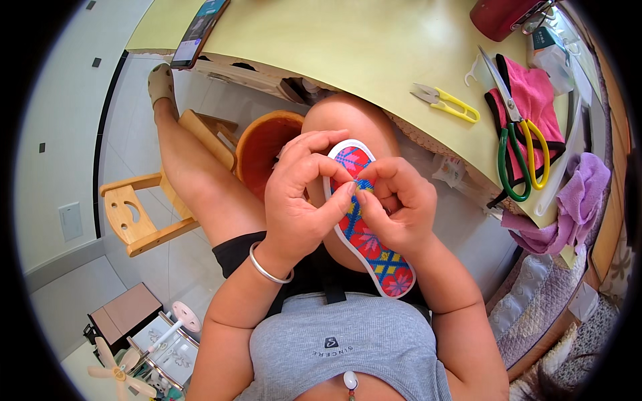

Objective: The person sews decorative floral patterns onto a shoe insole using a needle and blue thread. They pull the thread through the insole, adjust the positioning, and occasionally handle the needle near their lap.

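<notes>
A shoe insole [365,235] with a red, blue and yellow stitched pattern and a white border rests slantwise over my lap. My left hand [304,190] is at its upper left, thumb and forefinger pinched together over the stitching. From the other side my right hand [400,200] pinches close by, its fingertips nearly meeting the left ones on a blue patch. Whatever sits between the fingertips is too small to make out. The insole's upper end shows between the two hands, and its lower end reaches toward my grey top.
On the yellow-green table lie yellow thread snips [445,103], scissors [513,127] with green and yellow handles over a pink cloth [535,87], a purple towel [576,194] and a phone [199,33]. An orange bucket [257,154] and a wooden stool [137,210] stand below, left.
</notes>
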A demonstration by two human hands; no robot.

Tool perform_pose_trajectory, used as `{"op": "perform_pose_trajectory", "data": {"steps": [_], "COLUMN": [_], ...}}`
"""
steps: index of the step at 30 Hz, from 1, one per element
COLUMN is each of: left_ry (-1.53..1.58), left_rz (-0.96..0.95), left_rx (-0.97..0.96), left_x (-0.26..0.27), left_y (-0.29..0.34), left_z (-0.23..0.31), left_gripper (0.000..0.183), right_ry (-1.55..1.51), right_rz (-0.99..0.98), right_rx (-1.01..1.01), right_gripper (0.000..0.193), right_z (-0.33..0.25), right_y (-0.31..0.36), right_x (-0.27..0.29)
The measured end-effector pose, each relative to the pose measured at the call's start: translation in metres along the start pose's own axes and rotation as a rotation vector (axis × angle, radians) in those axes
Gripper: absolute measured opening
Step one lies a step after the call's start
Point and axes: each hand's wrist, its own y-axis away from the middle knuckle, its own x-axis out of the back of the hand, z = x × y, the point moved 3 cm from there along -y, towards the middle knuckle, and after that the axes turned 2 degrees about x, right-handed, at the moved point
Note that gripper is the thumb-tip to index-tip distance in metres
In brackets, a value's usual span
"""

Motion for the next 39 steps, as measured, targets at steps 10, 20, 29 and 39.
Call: {"op": "perform_pose_trajectory", "data": {"steps": [10, 20, 29, 39], "left_ry": [0.009, 0.030, 0.035, 0.030], "left_rz": [-0.008, -0.004, 0.066, -0.019], "left_rx": [-0.014, 0.003, 0.018, 0.007], "left_x": [-0.0001, -0.0007, -0.0014, 0.0003], "left_y": [0.0001, 0.0005, -0.0007, 0.0006], "left_z": [-0.0017, -0.0023, 0.0003, -0.0032], "left_gripper": [0.010, 0.012, 0.012, 0.008], "right_ry": [0.017, 0.018, 0.011, 0.010], "right_rz": [0.052, 0.072, 0.110, 0.107], "right_rx": [-0.011, -0.006, -0.043, 0.011], "right_gripper": [0.009, 0.007, 0.009, 0.012], "right_z": [0.0016, -0.0004, -0.0013, 0.0050], "right_y": [-0.0007, -0.0024, -0.0001, 0.0033], "right_x": [-0.0051, -0.0059, -0.0042, -0.0064]}}
